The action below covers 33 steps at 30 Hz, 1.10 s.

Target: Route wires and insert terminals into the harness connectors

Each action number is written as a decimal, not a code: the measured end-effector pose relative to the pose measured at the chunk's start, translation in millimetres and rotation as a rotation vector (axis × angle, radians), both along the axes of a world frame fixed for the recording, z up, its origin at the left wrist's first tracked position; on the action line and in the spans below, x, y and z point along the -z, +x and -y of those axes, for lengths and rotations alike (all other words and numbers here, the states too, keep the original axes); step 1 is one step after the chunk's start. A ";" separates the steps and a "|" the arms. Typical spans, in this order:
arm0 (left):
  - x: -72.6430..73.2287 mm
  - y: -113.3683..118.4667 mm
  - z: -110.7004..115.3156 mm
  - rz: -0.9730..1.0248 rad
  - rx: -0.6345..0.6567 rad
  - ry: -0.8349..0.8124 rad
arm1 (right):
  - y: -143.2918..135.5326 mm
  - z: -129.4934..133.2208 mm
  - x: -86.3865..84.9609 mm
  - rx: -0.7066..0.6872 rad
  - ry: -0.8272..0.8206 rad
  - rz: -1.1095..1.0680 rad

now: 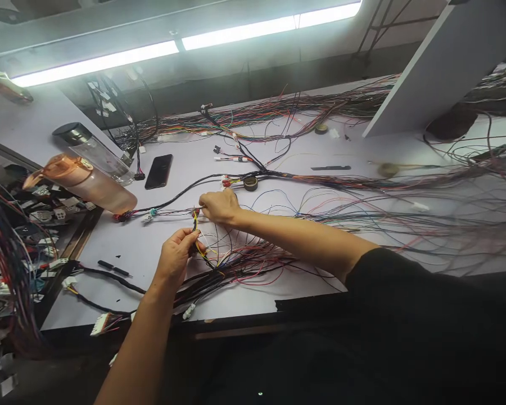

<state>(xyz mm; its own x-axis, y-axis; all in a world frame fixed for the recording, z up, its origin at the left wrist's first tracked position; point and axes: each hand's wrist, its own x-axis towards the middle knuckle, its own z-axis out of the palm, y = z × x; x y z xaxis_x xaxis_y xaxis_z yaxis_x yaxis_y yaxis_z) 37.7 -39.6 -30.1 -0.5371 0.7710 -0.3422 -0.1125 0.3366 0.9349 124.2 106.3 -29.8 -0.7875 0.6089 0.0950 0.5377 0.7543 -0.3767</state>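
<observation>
black sleeve (379,281); yellow wires (195,220) between pinched fingertips of left hand (176,253); right hand (220,207), fingers bunched, beside red connector (195,212)

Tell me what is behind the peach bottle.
Behind the peach bottle is a clear bottle with a dark lid. Part of the clear bottle's near side is covered and cannot be seen.

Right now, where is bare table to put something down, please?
One patch: left of the left hand, between the green-and-white connectors and the black sleeved cable. A smaller one: just right of the phone. Crowded: around the right hand and through the loose wires.
</observation>
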 end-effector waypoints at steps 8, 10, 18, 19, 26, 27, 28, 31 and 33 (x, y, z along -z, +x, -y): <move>5.2 -14.4 22.9 0.065 -0.003 0.128 | -0.6 -19.5 8.5 0.084 -0.004 -0.037; 5.1 -12.0 23.8 0.084 -0.029 0.231 | 2.1 -14.3 6.7 0.058 0.014 -0.052; 0.5 -6.7 17.8 0.113 -0.157 0.368 | 26.4 28.3 -8.5 -0.295 -0.164 -0.271; 1.0 -6.5 17.4 0.115 -0.171 0.375 | 28.5 33.0 -6.6 -0.304 -0.222 -0.264; 9.3 -2.9 22.3 0.117 -0.277 0.416 | 39.1 45.1 9.6 -0.006 -0.385 -0.386; 10.2 -2.9 24.2 0.138 -0.301 0.415 | 40.9 45.0 10.6 0.014 -0.401 -0.394; 10.7 -3.1 26.2 0.163 -0.326 0.415 | 42.5 44.9 11.6 0.025 -0.417 -0.401; 9.8 -5.1 31.8 0.219 -0.400 0.433 | 45.9 44.3 14.8 0.039 -0.445 -0.411; 8.1 -6.9 34.3 0.229 -0.419 0.434 | 46.5 44.1 16.8 0.045 -0.445 -0.406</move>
<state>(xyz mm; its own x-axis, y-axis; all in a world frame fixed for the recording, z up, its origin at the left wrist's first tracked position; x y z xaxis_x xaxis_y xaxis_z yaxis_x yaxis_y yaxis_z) 30.8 -73.9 -38.3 -0.7730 0.6060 -0.1876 -0.3647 -0.1826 0.9130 170.7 62.2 -46.6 -0.7141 0.6911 0.1114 0.3127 0.4573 -0.8326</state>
